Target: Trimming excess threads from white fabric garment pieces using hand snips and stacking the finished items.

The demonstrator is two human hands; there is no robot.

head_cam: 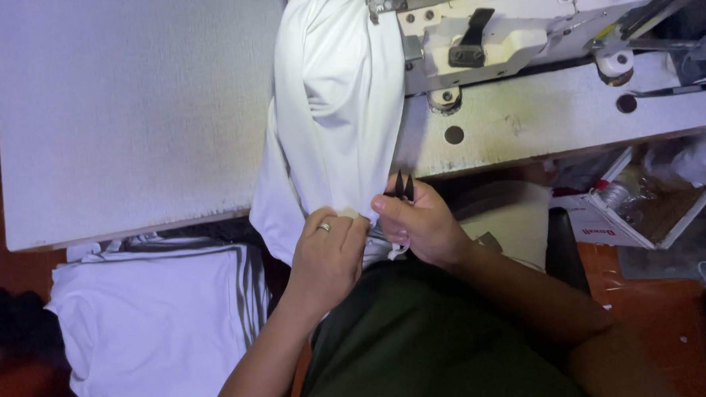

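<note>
A white garment (329, 112) hangs from the sewing machine (489, 34) over the front edge of the white table (135, 113). My left hand (327, 251), with a ring on one finger, pinches the garment's lower edge. My right hand (417, 219) is right beside it and grips small black thread snips (403, 185), whose two pointed tips stick up next to the cloth. Both hands touch the fabric at the table's edge.
A stack of folded white garments (156, 326) with dark stripes lies at the lower left. An open cardboard box (635, 210) with spools and odds sits at the right, below the table. The floor is reddish.
</note>
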